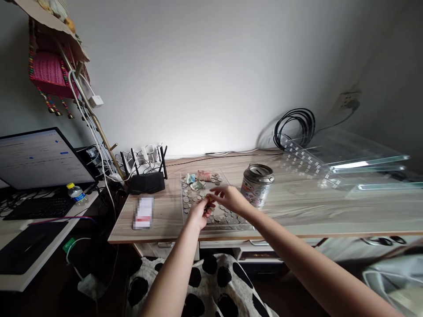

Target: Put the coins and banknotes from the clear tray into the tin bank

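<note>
Loose coins [189, 197] lie flat in a clear tray [231, 228] on the desk [297, 207], likely so each one shows, beside a slotted tin [257, 190]. Over the tray the left hand [199, 212] seems curled shut on a few coins, and the right hand [228, 198] hovers open, fingers pointing toward it, both forearms outstretched

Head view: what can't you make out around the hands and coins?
Coins: head view, too small to read values.
Left hand: head view, its fingers hide what it holds.
Card: head view, blurred out.
Monitor: head view, cut by left edge, text too small.
</note>
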A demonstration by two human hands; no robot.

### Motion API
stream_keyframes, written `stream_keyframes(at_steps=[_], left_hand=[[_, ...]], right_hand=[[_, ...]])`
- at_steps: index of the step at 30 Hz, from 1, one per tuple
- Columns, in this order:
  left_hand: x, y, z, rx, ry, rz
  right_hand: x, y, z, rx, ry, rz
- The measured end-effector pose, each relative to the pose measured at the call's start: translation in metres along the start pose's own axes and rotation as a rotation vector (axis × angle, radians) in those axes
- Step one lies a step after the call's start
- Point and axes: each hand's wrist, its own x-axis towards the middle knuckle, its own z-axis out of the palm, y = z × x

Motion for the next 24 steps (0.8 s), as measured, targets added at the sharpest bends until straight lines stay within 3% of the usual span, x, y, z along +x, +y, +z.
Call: stream_keyframes(at_steps=[3,8,10,13,19,24], left_hand=[[0.003,0.0,-0.002,-0.012,0.003,-0.012],[0.005,0.004,-0.005,-0.121,-0.065,-0.199],[0.006,0.006,-0.001,-0.13,-0.123,-0.264],[0.007,0.009,0.01,-0.078,-0.178,-0.312],[0.006,0.015,0.015,0.114,-0.151,-0.136],[0.004,0.018,0.002,0.096,-0.076,-0.039]], right_hand=[[0.006,0.001,0.019,0.204,-0.1,-0.031],[0.018,0.016,-0.009,0.209,0.02,0.091],[0.02,0.021,-0.017,0.221,-0.056,0.141],[0.018,0.023,-0.011,0.134,-0.155,0.164],[0.006,0.013,0.013,0.036,0.08,0.102],[0.013,0.015,-0.023,0.15,0.261,0.16]])
